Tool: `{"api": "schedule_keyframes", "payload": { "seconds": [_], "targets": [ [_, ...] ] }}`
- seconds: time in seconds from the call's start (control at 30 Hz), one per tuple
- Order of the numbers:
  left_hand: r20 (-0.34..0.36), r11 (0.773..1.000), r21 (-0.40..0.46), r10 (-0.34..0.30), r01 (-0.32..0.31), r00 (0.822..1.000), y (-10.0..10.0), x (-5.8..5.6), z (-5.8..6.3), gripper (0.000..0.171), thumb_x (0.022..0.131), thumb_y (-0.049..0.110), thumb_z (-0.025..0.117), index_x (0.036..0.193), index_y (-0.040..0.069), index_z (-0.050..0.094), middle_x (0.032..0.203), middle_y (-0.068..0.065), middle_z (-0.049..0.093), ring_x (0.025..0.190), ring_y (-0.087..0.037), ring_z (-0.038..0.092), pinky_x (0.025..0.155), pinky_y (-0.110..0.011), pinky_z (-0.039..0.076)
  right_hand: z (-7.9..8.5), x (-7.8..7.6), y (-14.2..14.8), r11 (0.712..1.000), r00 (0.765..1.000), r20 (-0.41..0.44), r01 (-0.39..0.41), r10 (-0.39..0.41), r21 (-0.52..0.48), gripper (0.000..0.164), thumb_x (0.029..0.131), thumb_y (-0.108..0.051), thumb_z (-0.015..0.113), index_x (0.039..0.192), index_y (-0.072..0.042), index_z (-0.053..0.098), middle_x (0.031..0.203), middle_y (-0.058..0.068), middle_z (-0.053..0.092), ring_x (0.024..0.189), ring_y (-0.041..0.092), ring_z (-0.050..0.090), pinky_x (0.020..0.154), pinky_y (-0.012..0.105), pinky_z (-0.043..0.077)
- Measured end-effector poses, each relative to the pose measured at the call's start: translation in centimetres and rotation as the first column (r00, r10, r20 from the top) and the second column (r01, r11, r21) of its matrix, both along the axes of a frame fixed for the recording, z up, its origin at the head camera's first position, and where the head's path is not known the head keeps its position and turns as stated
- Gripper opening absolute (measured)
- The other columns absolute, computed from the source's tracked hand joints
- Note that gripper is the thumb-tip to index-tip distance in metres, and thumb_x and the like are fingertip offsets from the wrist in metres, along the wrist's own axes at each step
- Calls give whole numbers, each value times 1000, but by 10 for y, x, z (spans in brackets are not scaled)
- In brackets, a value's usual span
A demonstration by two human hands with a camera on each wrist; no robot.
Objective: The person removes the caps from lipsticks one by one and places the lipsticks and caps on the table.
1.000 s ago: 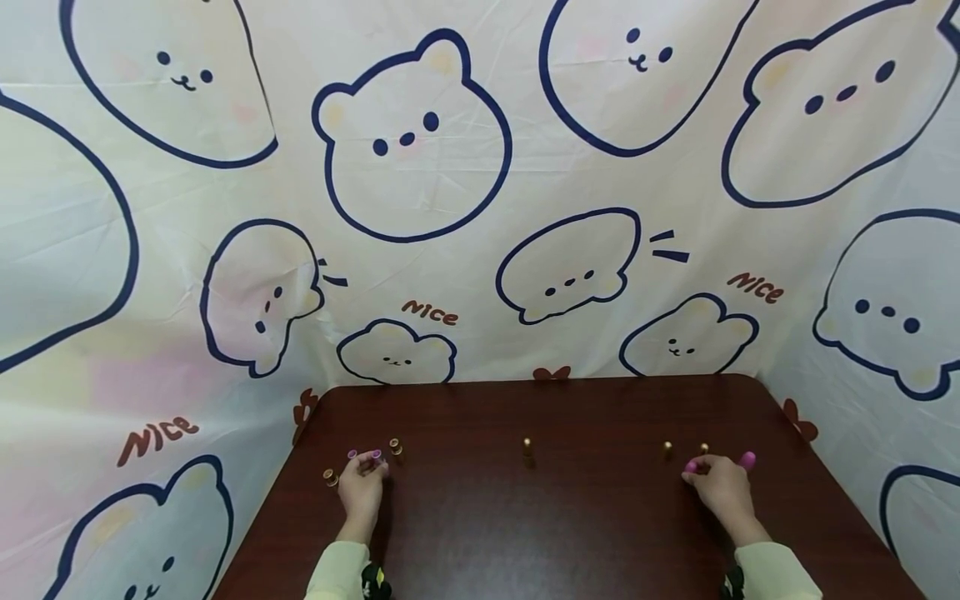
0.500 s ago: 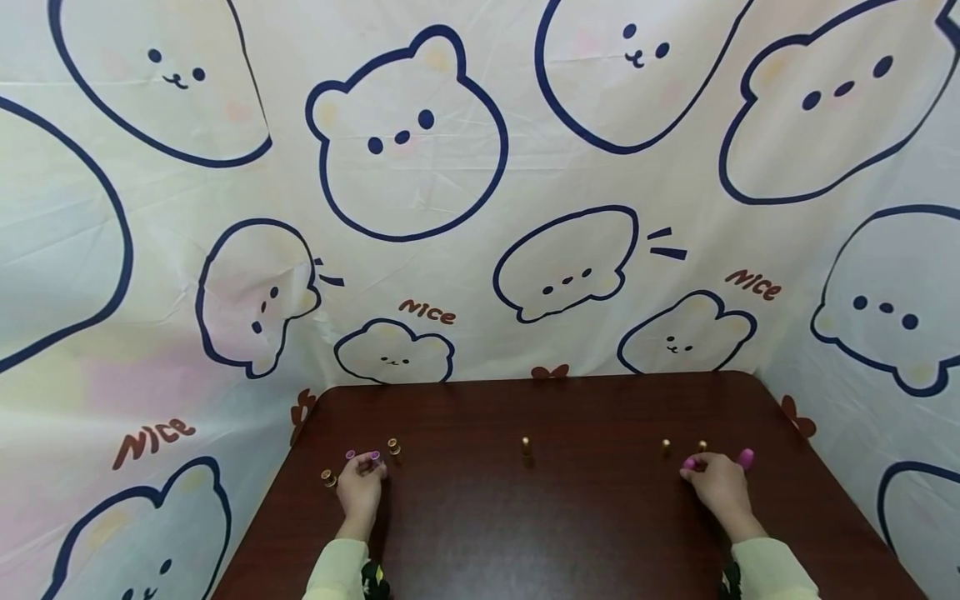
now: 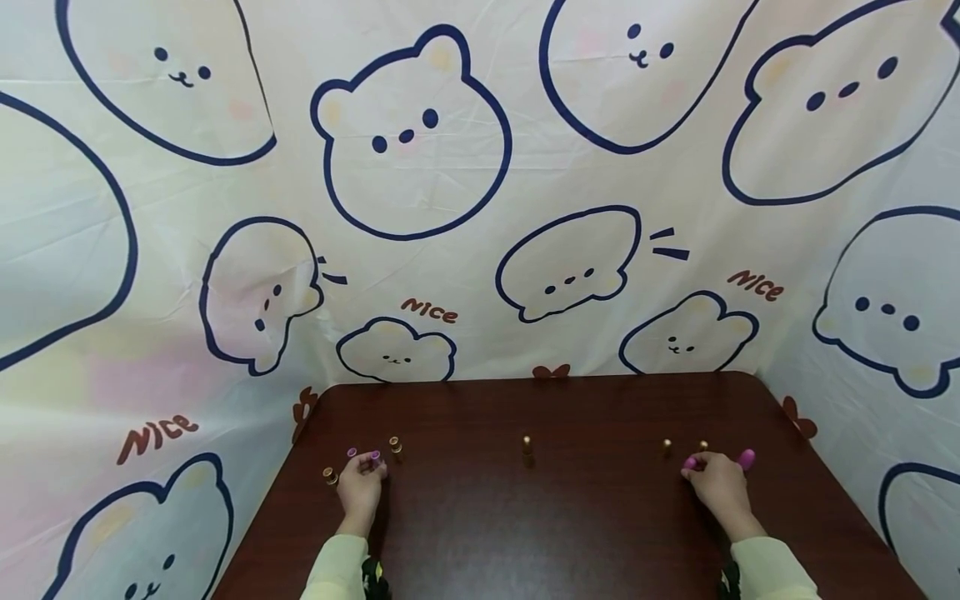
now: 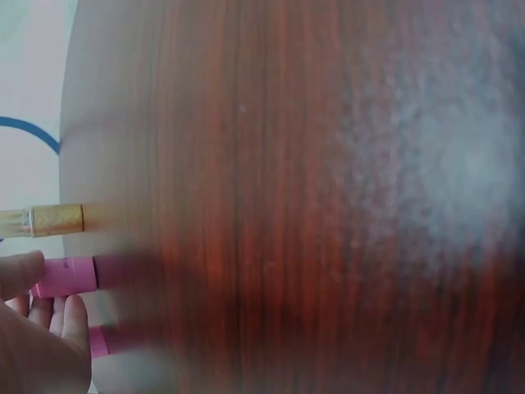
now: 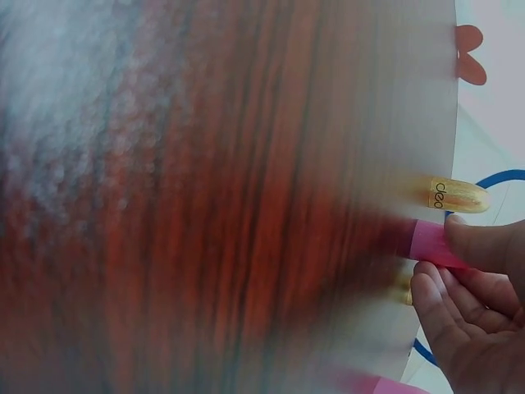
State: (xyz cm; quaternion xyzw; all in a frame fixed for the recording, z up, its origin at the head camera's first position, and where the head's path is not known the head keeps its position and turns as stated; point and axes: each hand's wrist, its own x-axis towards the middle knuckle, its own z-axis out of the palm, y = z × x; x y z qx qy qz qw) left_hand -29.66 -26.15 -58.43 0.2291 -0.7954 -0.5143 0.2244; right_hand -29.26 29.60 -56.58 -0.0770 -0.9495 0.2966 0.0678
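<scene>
My left hand [image 3: 362, 492] pinches a pink lipstick tube base [image 4: 70, 277] between thumb and fingers, upright at the table's left side. A second pink base [image 3: 352, 452] stands just beyond that hand. One gold base [image 3: 330, 476] is to its left, another gold base [image 3: 396, 445] to its right. On the right side, my right hand [image 3: 722, 487] pinches a pink round-topped lipstick cap [image 5: 431, 242]. Beside that hand are another pink cap [image 3: 746, 459], a gold cap [image 5: 458, 195] and a partly hidden gold cap [image 3: 703, 447]. Whether the pinched pieces touch the table, I cannot tell.
Upright in the middle of the dark wood table [image 3: 540, 517] stands a gold round-topped piece [image 3: 527, 442]. A pale cloth [image 3: 480, 275] with cartoon bear outlines hangs behind the table and along both sides.
</scene>
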Motion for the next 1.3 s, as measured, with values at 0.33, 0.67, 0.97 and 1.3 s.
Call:
{"api": "schedule_keyframes", "payload": {
  "seconds": [0.33, 0.67, 0.97, 1.3],
  "targets": [
    [10, 1000, 12, -29, 29, 1000, -2, 3, 1, 23, 82, -6, 70, 103, -12, 64, 95, -26, 67, 90, -36, 65, 58, -15, 44, 2, 2, -1, 1000, 1000, -3, -17, 17, 3, 28, 86, -7, 69, 102, 15, 64, 92, 26, 66, 82, 38, 62, 75, 55, 47],
    [19, 999, -11, -35, 35, 999, -1, 3, 2, 23, 82, -5, 70, 103, -12, 64, 96, -27, 67, 91, -37, 65, 63, -26, 51, 8, 8, 0, 1000, 1000, -6, -10, 10, -26, 39, 85, -9, 70, 110, 19, 60, 96, 30, 66, 88, 43, 62, 77, 57, 47],
    [42, 999, -9, -37, 38, 998, -3, 5, 2, 22, 84, -4, 69, 105, -11, 63, 97, -27, 66, 92, -37, 63, 64, -30, 51, 28, 13, -5, 1000, 995, -97, -18, 16, -25, 40, 85, -8, 70, 114, 18, 58, 101, 33, 64, 94, 45, 61, 77, 57, 48],
    [45, 999, -22, -37, 38, 998, -3, 4, 1, 22, 83, -4, 69, 104, -11, 64, 96, -26, 67, 92, -36, 63, 67, -32, 51, 56, 11, -38, 996, 983, -181, -28, 12, -86, 42, 85, -8, 73, 118, 14, 59, 105, 32, 64, 91, 41, 65, 70, 50, 54]
  ]
}}
